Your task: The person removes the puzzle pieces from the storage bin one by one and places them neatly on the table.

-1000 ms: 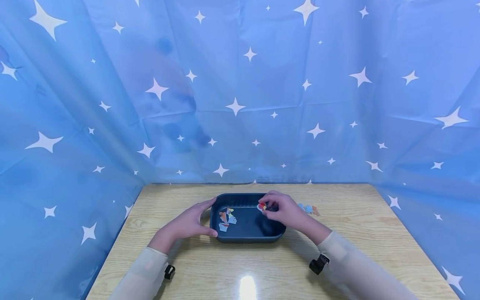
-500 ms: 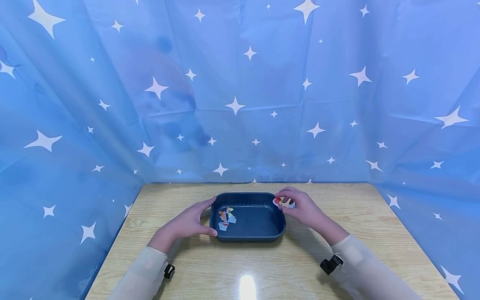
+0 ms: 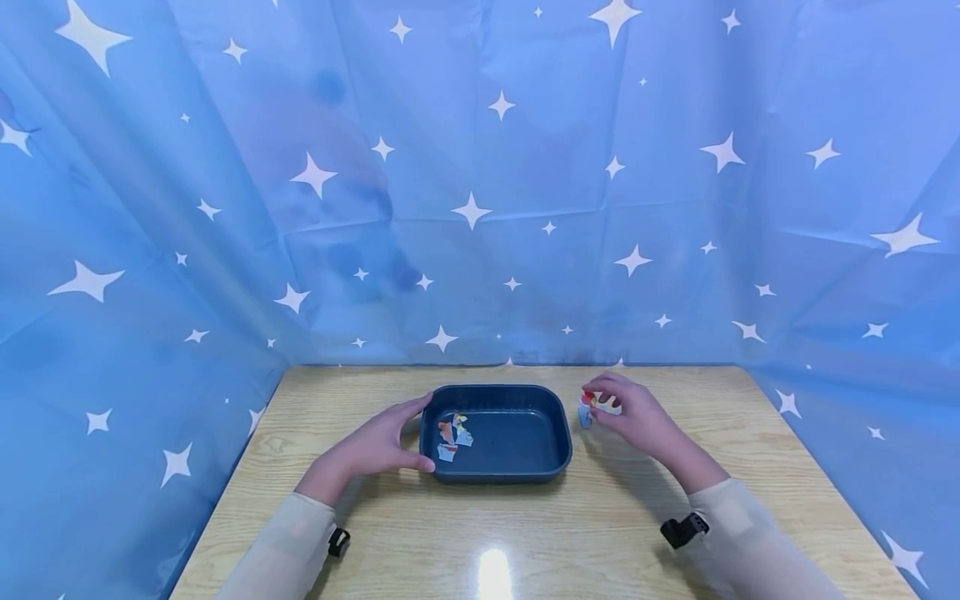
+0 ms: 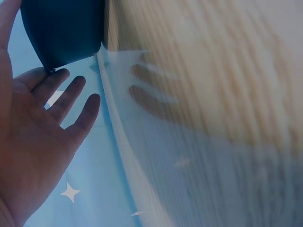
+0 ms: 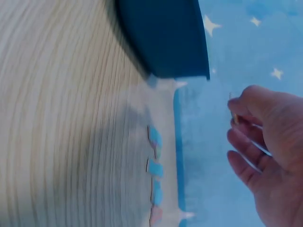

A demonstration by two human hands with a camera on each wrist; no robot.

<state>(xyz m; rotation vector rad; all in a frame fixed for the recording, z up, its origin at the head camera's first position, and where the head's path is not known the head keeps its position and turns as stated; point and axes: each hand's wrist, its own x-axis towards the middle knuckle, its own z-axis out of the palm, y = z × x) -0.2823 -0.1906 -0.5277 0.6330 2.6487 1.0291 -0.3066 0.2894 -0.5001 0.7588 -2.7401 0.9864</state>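
A dark blue rectangular tray [image 3: 498,479] stands on the table. My left hand [image 3: 378,442] spans its left end, fingers spread and fairly straight, thumb at the near corner and forefinger at the far one. In the left wrist view the fingers [image 4: 83,111] reach the tray's wall. To the right of the tray, my right hand [image 3: 633,417] pinches a small red puzzle piece [image 3: 589,397] between thumb and fingertips, above the table. Under that hand lies a row of light blue puzzle pieces [image 5: 155,169], partly hidden in the head view.
Several orange, yellow and light blue puzzle pieces [image 3: 447,452] lie at the left inside the tray. The wooden table [image 3: 405,542] ends at the back against a blue curtain [image 3: 495,275] with white stars.
My right hand has moved right, from over the tray to over the row of puzzle pieces, still pinching the red piece. The left hand and the tray have stayed in place.
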